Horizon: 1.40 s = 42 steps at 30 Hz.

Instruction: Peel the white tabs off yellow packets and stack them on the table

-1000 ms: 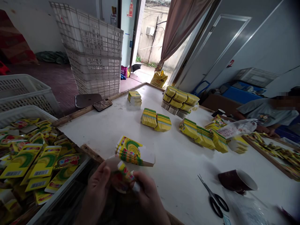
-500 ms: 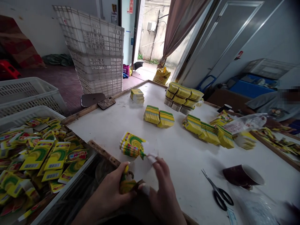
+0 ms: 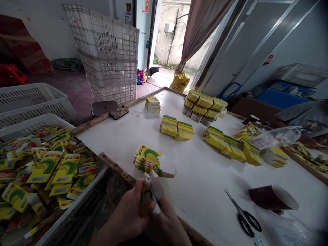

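Your right hand point(image 3: 167, 222) has come back off the stack point(image 3: 153, 162) to join your left hand point(image 3: 129, 217), both clamped on one yellow packet point(image 3: 145, 204) over the near edge of the table point(image 3: 205, 171), so both thumbs brace it.

Scissors point(image 3: 243, 218) beside brown cup point(image 3: 273, 201); phone point(image 3: 119, 112) near stacked crates point(image 3: 110, 51).

both hands meet at the near edge of the white worktop point(image 3: 123, 136), left hand point(image 3: 128, 215) and right hand point(image 3: 166, 225) pinching one small yellow packet point(image 3: 145, 202) just short of the packet stack point(image 3: 151, 162), scissors point(image 3: 243, 215) lying off right.
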Each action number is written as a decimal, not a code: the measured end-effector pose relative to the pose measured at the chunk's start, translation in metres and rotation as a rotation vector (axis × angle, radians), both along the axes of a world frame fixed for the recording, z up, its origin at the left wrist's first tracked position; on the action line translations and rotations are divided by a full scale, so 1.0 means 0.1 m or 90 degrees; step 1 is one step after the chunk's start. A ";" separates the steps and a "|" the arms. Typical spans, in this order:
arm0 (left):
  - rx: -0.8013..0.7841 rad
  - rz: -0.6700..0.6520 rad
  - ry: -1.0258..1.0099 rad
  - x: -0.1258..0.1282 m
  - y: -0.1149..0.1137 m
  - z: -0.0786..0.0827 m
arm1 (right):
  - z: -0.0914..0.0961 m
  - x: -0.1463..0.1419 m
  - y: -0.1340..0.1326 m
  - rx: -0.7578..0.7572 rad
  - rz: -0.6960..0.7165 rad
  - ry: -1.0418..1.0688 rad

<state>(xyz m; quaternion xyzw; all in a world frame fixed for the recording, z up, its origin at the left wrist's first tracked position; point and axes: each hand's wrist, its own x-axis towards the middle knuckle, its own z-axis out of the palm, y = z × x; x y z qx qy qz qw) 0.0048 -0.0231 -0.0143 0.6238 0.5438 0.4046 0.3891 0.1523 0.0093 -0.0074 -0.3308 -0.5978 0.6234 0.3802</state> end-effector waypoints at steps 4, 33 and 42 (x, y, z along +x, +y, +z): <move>0.031 0.106 -0.007 0.02 0.06 -0.11 | -0.08 0.08 0.04 0.206 -0.011 -0.071; 0.149 0.518 -0.708 -0.52 0.30 0.29 | -0.07 0.07 0.62 0.301 -0.213 -0.328; -0.144 0.442 -0.751 -0.28 0.29 -0.15 | -0.12 -0.04 0.88 0.341 -0.195 -0.559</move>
